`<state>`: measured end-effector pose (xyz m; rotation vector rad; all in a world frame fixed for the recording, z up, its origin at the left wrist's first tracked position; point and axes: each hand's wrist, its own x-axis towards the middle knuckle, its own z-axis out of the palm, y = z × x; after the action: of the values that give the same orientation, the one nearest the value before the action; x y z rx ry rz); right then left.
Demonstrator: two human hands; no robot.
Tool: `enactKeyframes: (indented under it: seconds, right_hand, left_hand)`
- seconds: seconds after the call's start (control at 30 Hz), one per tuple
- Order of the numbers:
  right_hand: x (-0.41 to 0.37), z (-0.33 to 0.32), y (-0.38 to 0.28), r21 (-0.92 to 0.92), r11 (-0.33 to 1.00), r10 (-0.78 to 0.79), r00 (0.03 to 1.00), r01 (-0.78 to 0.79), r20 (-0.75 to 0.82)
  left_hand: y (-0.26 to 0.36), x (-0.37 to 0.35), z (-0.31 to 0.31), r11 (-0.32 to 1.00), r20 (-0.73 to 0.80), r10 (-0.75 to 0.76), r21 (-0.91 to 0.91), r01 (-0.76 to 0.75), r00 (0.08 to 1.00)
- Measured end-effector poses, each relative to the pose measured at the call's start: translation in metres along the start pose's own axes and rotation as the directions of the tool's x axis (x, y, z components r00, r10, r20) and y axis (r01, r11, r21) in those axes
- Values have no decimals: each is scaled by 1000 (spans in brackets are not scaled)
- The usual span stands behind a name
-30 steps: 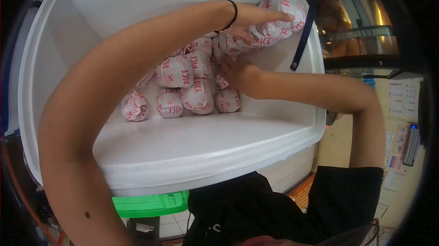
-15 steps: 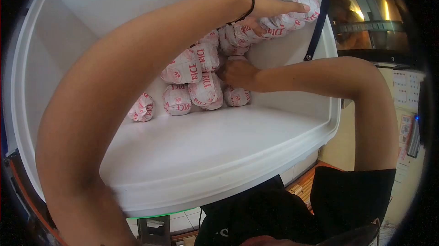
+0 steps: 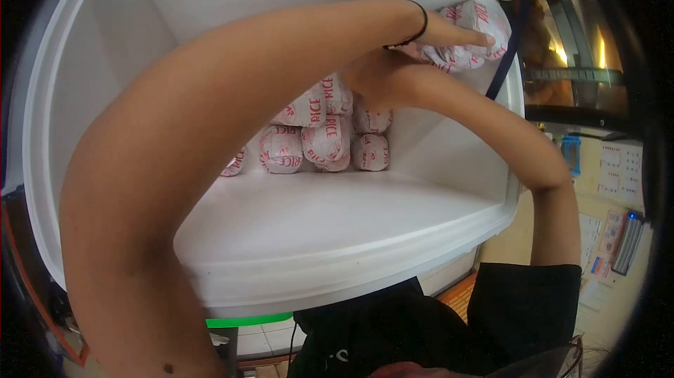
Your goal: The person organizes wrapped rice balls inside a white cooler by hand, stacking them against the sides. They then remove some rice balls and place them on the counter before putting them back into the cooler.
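Two bare arms (image 3: 140,188) are stretched over a white box (image 3: 105,48), its near rim (image 3: 351,283) being faced by the person's black shirt (image 3: 386,329). Below that rim, a green strip (image 3: 247,321) and pale floor tiles (image 3: 270,339) can be seen. A thin black band (image 3: 426,27) is worn at the left wrist; by the left forearm (image 3: 281,55), laid across the box from its near left side, part of the inside is covered. Within the box, beyond its near wall (image 3: 365,209), rounded parcels (image 3: 327,143) wrapped in white paper are heaped, RICE being printed on them in red. The right grip (image 3: 375,80) is placed over the heap, toward the box's right wall; its fingers are hidden behind the left forearm, so whether anything is grasped cannot be told. Toward the box's far right corner, more parcels (image 3: 453,60) are stacked, and the left grip (image 3: 455,32) is rested against them, its thumb (image 3: 484,39) laid on the top parcel (image 3: 486,16); whether the hidden fingers are closed cannot be told. Over the same corner a dark blue strap (image 3: 516,48) is hung. Outside the box, past its right side, sheets of paper (image 3: 621,164) are fixed to a wall (image 3: 590,171).
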<state>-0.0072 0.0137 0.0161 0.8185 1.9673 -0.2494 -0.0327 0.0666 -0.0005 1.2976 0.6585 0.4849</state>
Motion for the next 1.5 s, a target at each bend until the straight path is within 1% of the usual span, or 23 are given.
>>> enactKeyframes:
  seconds: [0.03, 0.07, 0.1, 0.17, 0.27, 0.3, 0.4, 0.47, 0.5, 0.57, 0.7, 0.77, 0.97, 1.07, 1.13, 1.17, 1.23, 1.27, 1.3, 1.33, 1.4, 1.43, 1.5]
  right_hand:
    - [-7, 2, -8, 118, 967, -192, 948, 227, -254]
    - [-13, 6, -13, 177, 869, -322, 800, 462, -507]
    - [1, 19, -14, 179, 868, -322, 799, 463, -507]
    - [46, 64, -22, -301, 801, -552, 446, 517, -705]
    - [76, 70, -31, -388, 825, -552, 436, 411, -711]
    - [76, 68, -26, -377, 829, -543, 438, 412, -716]
    - [65, 53, -14, -258, 775, -580, 487, 577, -653]
    - [26, 24, 2, 297, 692, -600, 754, 657, -270]
    - [14, 20, 8, 297, 691, -606, 752, 659, -261]
    - [-11, 22, 17, 225, 747, -641, 767, 626, -5]
    - [-7, 108, 34, -30, 739, -671, 731, 673, -122]
    - [0, 124, 34, -71, 857, -489, 849, 510, 198]
    - [-4, 94, 21, -161, 854, -439, 850, 495, 291]
    - [-12, 37, -7, -43, 935, -341, 926, 352, 164]
    - [2, 41, -15, 132, 794, -522, 777, 593, -351]
    - [13, 50, -23, 133, 789, -525, 772, 599, -358]
    - [48, 85, -44, -252, 669, -687, 452, 700, -569]
    - [64, 106, -60, -377, 724, -661, 425, 578, -618]
    - [77, 121, -76, -478, 765, -636, 394, 431, -663]
    - [85, 121, -88, -470, 772, -627, 394, 428, -671]
    - [94, 116, -105, -315, 817, -566, 564, 483, -602]
    - [96, 111, -104, -313, 821, -560, 570, 477, -602]
    - [96, 93, -91, -228, 686, -704, 552, 691, -447]
  left_hand:
    - [-2, 4, -1, 1000, 28, -4, -14, 4, 1000]
    - [-1, 3, 0, 1000, 60, -10, -26, 11, 998]
    - [-1, 2, 0, 1000, 60, -11, -27, 13, 998]
    - [2, -10, 2, 997, 94, 49, -65, -43, 994]
    - [-2, -2, -1, 998, 118, 6, -63, 1, 993]
    - [0, -8, 1, 995, 131, 73, -75, -64, 989]
    - [-9, 11, 2, 993, 119, 59, -108, -46, 991]
    - [-6, 7, 0, 997, 106, 13, -71, -6, 994]
    - [-3, 2, -1, 999, 91, -34, -27, 37, 995]
    - [-1, -7, 1, 1000, 75, 18, -19, -17, 997]
    - [1, -16, 9, 993, 5, 107, 42, -107, 994]
    - [1, -15, 8, 995, 33, 86, 38, -88, 996]
    - [5, -22, 12, 994, 14, 111, 15, -111, 994]
    - [-1, -12, 8, 997, 25, 82, -10, -82, 996]
    - [-2, -12, 8, 998, 31, 60, -23, -59, 998]
    - [-1, -16, 9, 997, 36, 66, -33, -65, 997]
    - [2, -20, 9, 998, 46, 59, -31, -58, 997]
    - [1, -19, 8, 996, 66, 69, -52, -65, 995]
    - [0, -17, 7, 994, 88, 80, -76, -74, 993]
    - [-2, -16, 6, 995, 98, 74, -71, -67, 992]
    - [-5, -13, 6, 993, 104, 96, -78, -88, 990]
    - [-5, -12, 5, 992, 101, 106, -75, -99, 989]
    - [-6, -12, 4, 993, 114, 97, -79, -88, 989]
